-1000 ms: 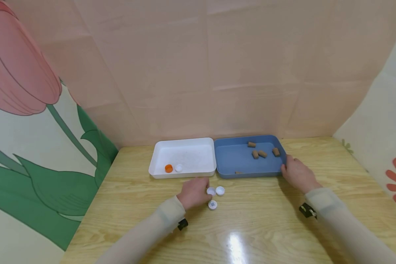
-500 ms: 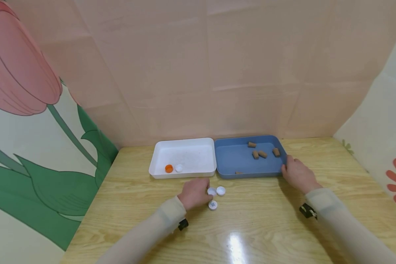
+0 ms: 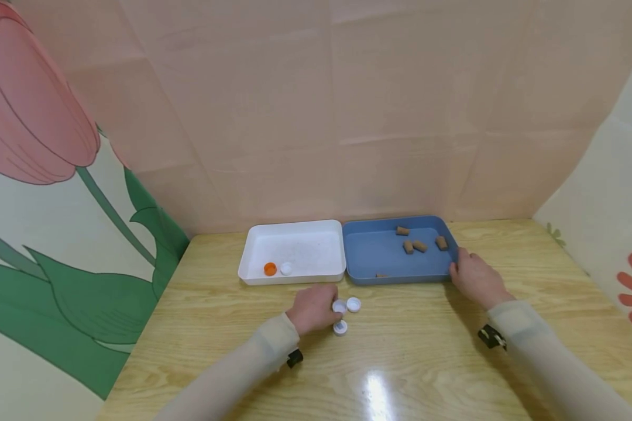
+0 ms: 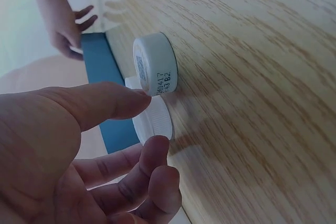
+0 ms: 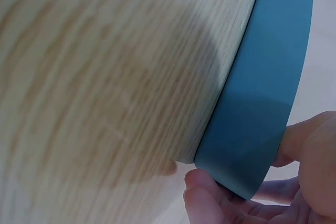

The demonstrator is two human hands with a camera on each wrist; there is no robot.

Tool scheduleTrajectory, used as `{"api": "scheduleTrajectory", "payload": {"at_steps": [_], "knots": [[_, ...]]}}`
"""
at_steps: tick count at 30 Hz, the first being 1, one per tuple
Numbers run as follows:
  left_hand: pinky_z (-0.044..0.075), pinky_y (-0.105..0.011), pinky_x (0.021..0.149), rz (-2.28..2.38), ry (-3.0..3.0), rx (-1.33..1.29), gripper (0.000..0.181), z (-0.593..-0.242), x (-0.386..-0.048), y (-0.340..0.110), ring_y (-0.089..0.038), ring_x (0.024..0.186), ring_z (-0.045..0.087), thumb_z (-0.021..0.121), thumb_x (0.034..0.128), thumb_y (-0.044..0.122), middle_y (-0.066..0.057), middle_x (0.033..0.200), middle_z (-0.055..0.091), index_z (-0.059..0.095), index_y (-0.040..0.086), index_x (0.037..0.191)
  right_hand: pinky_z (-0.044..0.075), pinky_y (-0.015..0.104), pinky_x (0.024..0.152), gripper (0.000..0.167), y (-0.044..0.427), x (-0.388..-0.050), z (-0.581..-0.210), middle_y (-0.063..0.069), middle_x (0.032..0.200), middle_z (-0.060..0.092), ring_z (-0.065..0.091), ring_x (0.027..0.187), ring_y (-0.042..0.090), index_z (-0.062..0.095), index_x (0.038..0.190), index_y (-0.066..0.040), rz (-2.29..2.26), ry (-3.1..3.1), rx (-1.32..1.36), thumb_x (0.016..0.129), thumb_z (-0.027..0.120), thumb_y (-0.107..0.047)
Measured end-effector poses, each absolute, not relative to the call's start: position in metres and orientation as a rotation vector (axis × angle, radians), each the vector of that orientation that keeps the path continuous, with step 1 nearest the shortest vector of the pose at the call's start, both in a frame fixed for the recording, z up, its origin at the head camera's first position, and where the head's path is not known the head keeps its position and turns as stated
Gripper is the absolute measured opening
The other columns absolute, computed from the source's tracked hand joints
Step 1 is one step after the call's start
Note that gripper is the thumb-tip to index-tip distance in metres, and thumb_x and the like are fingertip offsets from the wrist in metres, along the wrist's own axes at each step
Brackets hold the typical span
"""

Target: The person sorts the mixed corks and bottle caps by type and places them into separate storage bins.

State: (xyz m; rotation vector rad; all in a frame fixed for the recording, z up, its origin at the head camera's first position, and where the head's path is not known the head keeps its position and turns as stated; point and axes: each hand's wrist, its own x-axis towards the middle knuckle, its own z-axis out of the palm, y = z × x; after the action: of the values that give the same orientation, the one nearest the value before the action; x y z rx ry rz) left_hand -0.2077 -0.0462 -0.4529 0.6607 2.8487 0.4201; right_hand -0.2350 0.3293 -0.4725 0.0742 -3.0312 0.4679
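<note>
My left hand [image 3: 315, 307] is low over the table, its thumb and fingers around a white bottle cap [image 3: 339, 307]. In the left wrist view, that ribbed cap [image 4: 157, 118] is between thumb and fingers, partly hidden behind another. A second white cap [image 3: 353, 304] lies against it on the right, open side up. The third, a cap with a printed code [image 4: 157, 64], lies in front, close to the thumb. At the blue tray's [image 3: 400, 280] front right corner, my right hand [image 3: 479, 280] grips the wall, as the right wrist view confirms.
Left of the blue tray, a white tray [image 3: 295, 279] holds an orange cap [image 3: 270, 269] and a white cap [image 3: 286, 268]. Several brown corks [image 3: 419, 246] lie in the blue tray. A pink backdrop [image 3: 316, 117] stands behind the wooden table [image 3: 426, 362].
My left hand has shifted very slightly to the right, and the caps beside it with it. The right hand keeps its hold on the blue tray.
</note>
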Motion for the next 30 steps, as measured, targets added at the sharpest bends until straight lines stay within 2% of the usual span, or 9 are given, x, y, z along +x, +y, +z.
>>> {"api": "scheduleTrajectory", "payload": {"at_steps": [20, 30], "knots": [[0.037, -0.030, 0.056, 0.463, 2.853, 0.608, 0.024, -0.447, -0.207, -0.053, -0.011, 0.063, 0.048, 0.073, 0.0861, 0.033, 0.005, 0.069, 0.052, 0.055, 0.018, 0.080, 0.051, 0.055, 0.059, 0.044, 0.328, -0.234, -0.472, 0.035, 0.092, 0.058, 0.061, 0.077, 0.043, 0.041, 0.122, 0.022, 0.463, -3.028, 0.082, 0.101, 0.045, -0.016], [0.041, -0.029, 0.057, 0.516, 2.836, 0.575, 0.023, -0.438, -0.212, -0.058, -0.010, 0.066, 0.053, 0.074, 0.0872, 0.034, 0.007, 0.074, 0.057, 0.063, 0.014, 0.090, 0.050, 0.054, 0.059, 0.042, 0.328, -0.234, -0.473, 0.033, 0.088, 0.057, 0.061, 0.075, 0.041, 0.042, 0.120, 0.022, 0.443, -3.011, 0.092, 0.100, 0.046, -0.015]]}}
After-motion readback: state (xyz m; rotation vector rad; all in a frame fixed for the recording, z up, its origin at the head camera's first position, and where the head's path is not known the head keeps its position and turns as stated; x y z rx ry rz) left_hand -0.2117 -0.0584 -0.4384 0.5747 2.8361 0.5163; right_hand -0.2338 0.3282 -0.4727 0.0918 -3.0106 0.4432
